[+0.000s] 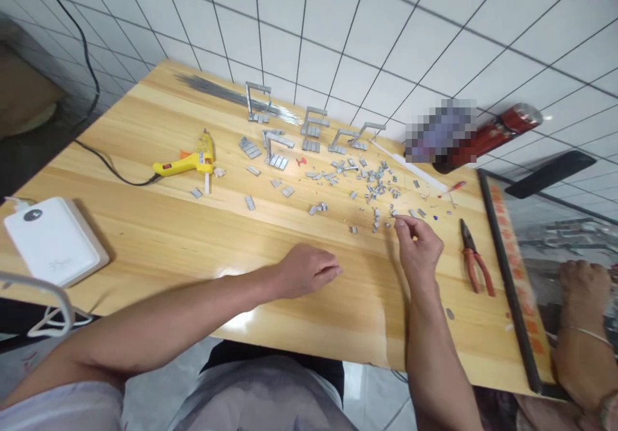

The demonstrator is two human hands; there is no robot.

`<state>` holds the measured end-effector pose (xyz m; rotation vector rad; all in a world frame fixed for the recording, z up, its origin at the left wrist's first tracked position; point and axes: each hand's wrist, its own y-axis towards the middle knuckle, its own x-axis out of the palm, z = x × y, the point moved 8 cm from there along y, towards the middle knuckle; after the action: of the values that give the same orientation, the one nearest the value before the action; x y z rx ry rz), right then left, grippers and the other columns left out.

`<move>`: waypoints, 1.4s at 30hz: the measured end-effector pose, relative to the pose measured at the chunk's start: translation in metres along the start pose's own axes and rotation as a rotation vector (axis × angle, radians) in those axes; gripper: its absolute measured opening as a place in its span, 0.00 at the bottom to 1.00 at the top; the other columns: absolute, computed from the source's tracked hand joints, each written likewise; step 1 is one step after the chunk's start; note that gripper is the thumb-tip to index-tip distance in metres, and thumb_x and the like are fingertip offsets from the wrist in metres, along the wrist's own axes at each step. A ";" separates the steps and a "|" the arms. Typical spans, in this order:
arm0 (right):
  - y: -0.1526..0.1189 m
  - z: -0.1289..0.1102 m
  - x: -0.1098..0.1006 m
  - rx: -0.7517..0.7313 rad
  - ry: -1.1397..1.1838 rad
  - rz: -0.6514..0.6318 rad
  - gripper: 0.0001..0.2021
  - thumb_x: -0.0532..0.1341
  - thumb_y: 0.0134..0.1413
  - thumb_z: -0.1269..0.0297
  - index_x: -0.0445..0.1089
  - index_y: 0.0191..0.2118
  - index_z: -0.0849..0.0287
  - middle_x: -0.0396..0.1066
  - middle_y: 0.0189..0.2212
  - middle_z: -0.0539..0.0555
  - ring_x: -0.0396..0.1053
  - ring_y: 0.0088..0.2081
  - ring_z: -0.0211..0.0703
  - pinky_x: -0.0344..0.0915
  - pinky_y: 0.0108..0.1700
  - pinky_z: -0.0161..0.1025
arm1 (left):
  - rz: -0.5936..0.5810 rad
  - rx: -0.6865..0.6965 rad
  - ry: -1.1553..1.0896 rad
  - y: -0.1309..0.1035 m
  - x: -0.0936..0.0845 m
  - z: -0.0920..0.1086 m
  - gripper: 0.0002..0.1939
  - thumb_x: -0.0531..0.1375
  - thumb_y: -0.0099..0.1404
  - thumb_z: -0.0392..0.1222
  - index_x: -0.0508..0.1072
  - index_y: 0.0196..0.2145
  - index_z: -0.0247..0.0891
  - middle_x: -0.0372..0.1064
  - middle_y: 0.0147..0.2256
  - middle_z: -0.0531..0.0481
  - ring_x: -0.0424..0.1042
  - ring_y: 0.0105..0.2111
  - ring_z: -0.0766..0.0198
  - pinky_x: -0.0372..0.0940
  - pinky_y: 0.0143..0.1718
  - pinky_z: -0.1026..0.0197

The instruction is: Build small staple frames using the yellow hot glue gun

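Observation:
My left hand (311,270) rests near the table's middle, its fingers closed; what they hold, if anything, is hidden. My right hand (418,241) pinches something too small to make out, at the near edge of a scatter of small grey metal pieces (379,183). Behind the pieces stand several grey angular metal forms, among them one shaped like an E (313,128) and another (258,103) farther left. Flat grey strips (250,148) lie side by side left of the scatter.
A yellow glue gun (193,161) and a white power bank (55,241) lie left. Red-handled pliers (476,257), a black-framed panel (506,276) and a red bottle (497,136) are right. Thin rods (212,88) lie behind. Another person's hand (585,286) is far right.

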<state>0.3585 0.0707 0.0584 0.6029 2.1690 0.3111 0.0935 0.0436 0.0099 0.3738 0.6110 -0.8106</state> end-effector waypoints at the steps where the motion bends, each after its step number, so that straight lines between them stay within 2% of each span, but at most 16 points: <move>1: 0.000 -0.002 -0.001 -0.013 -0.002 0.000 0.17 0.64 0.66 0.46 0.84 0.42 0.53 0.82 0.31 0.54 0.68 0.28 0.45 0.71 0.36 0.45 | 0.002 0.005 0.007 0.000 0.000 -0.001 0.19 0.54 0.84 0.46 0.75 0.34 0.40 0.79 0.31 0.50 0.74 0.32 0.63 0.59 0.36 0.60; 7: 0.003 -0.014 -0.005 -0.123 -0.020 0.032 0.16 0.64 0.67 0.49 0.85 0.42 0.53 0.82 0.32 0.54 0.69 0.28 0.44 0.71 0.37 0.44 | 0.028 -0.009 0.043 0.000 -0.002 -0.005 0.19 0.55 0.83 0.47 0.75 0.34 0.39 0.77 0.30 0.52 0.72 0.31 0.64 0.57 0.35 0.61; 10: 0.006 -0.011 -0.001 -0.093 0.021 0.006 0.17 0.63 0.65 0.48 0.85 0.40 0.53 0.84 0.34 0.56 0.72 0.29 0.46 0.72 0.38 0.45 | 0.038 -0.047 0.047 0.002 -0.004 -0.006 0.18 0.57 0.82 0.46 0.74 0.33 0.39 0.75 0.29 0.53 0.71 0.29 0.64 0.56 0.34 0.62; 15: 0.016 -0.016 0.000 -0.049 0.085 0.019 0.18 0.63 0.59 0.46 0.84 0.38 0.54 0.85 0.32 0.56 0.74 0.29 0.48 0.73 0.39 0.47 | 0.061 -0.013 0.091 0.008 -0.006 -0.001 0.16 0.58 0.80 0.43 0.75 0.33 0.39 0.77 0.31 0.53 0.74 0.32 0.64 0.59 0.36 0.63; 17: 0.020 -0.028 -0.001 -0.064 0.114 -0.009 0.18 0.63 0.60 0.46 0.84 0.38 0.53 0.85 0.31 0.55 0.75 0.30 0.48 0.73 0.39 0.47 | 0.084 -0.013 0.111 0.010 -0.008 -0.001 0.16 0.59 0.80 0.42 0.75 0.32 0.39 0.79 0.31 0.52 0.76 0.33 0.63 0.60 0.36 0.63; 21: 0.021 -0.068 0.006 -0.176 0.115 -0.138 0.17 0.64 0.62 0.46 0.85 0.38 0.53 0.84 0.31 0.55 0.76 0.30 0.49 0.73 0.40 0.47 | 0.099 -0.004 0.146 0.011 -0.013 0.006 0.16 0.60 0.80 0.41 0.76 0.32 0.38 0.80 0.32 0.51 0.77 0.34 0.64 0.62 0.38 0.63; 25: 0.003 -0.099 0.024 -0.280 0.110 -0.160 0.15 0.63 0.66 0.50 0.84 0.38 0.52 0.83 0.31 0.54 0.75 0.30 0.48 0.72 0.40 0.46 | 0.111 0.074 0.228 0.007 -0.028 0.030 0.16 0.60 0.82 0.43 0.78 0.35 0.38 0.81 0.34 0.50 0.79 0.36 0.63 0.63 0.40 0.63; 28: -0.022 -0.109 0.045 -0.348 0.150 -0.153 0.15 0.61 0.68 0.52 0.82 0.36 0.51 0.83 0.30 0.55 0.75 0.29 0.48 0.73 0.38 0.46 | 0.198 0.095 0.301 -0.005 -0.058 0.047 0.18 0.57 0.84 0.47 0.79 0.37 0.38 0.83 0.36 0.48 0.80 0.37 0.61 0.64 0.40 0.61; 30: -0.038 -0.108 0.057 -0.377 0.181 -0.146 0.15 0.60 0.70 0.53 0.82 0.36 0.51 0.82 0.30 0.55 0.75 0.29 0.48 0.74 0.38 0.47 | 0.265 0.084 0.330 -0.019 -0.087 0.050 0.18 0.56 0.84 0.46 0.80 0.39 0.39 0.83 0.38 0.47 0.80 0.39 0.61 0.65 0.42 0.61; 32: -0.051 -0.108 0.069 -0.423 0.209 -0.198 0.14 0.61 0.71 0.53 0.82 0.37 0.50 0.83 0.30 0.55 0.76 0.29 0.49 0.75 0.37 0.48 | 0.363 0.011 0.372 -0.038 -0.126 0.041 0.18 0.55 0.83 0.45 0.80 0.37 0.39 0.82 0.37 0.47 0.79 0.37 0.60 0.65 0.42 0.59; 35: -0.058 -0.105 0.079 -0.472 0.227 -0.281 0.14 0.61 0.72 0.53 0.82 0.37 0.48 0.84 0.31 0.55 0.78 0.29 0.50 0.77 0.38 0.49 | 0.525 -0.270 0.467 -0.076 -0.194 0.001 0.20 0.54 0.82 0.46 0.78 0.33 0.39 0.80 0.34 0.47 0.76 0.35 0.59 0.63 0.39 0.58; 38: -0.055 -0.103 0.078 -0.473 0.217 -0.284 0.14 0.61 0.72 0.53 0.82 0.37 0.48 0.84 0.32 0.55 0.78 0.30 0.50 0.77 0.38 0.49 | 0.587 -0.623 0.634 -0.116 -0.249 -0.050 0.16 0.54 0.79 0.42 0.82 0.41 0.38 0.82 0.41 0.43 0.78 0.42 0.53 0.64 0.44 0.54; 40: -0.054 -0.102 0.077 -0.473 0.212 -0.277 0.14 0.61 0.72 0.54 0.82 0.38 0.48 0.84 0.32 0.55 0.78 0.29 0.49 0.77 0.38 0.48 | 0.573 -0.779 0.718 -0.135 -0.268 -0.079 0.18 0.53 0.78 0.39 0.83 0.52 0.37 0.82 0.51 0.38 0.77 0.52 0.48 0.65 0.53 0.51; 42: -0.054 -0.103 0.077 -0.487 0.216 -0.280 0.14 0.61 0.72 0.55 0.82 0.38 0.49 0.84 0.32 0.55 0.77 0.29 0.49 0.76 0.37 0.47 | 0.520 -0.892 0.765 -0.146 -0.274 -0.104 0.22 0.53 0.78 0.39 0.80 0.62 0.35 0.78 0.59 0.34 0.72 0.59 0.45 0.62 0.61 0.49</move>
<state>0.2202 0.0632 0.0477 -0.0096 2.2296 0.7484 -0.2017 0.1583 0.0924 -0.0128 1.4339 0.1819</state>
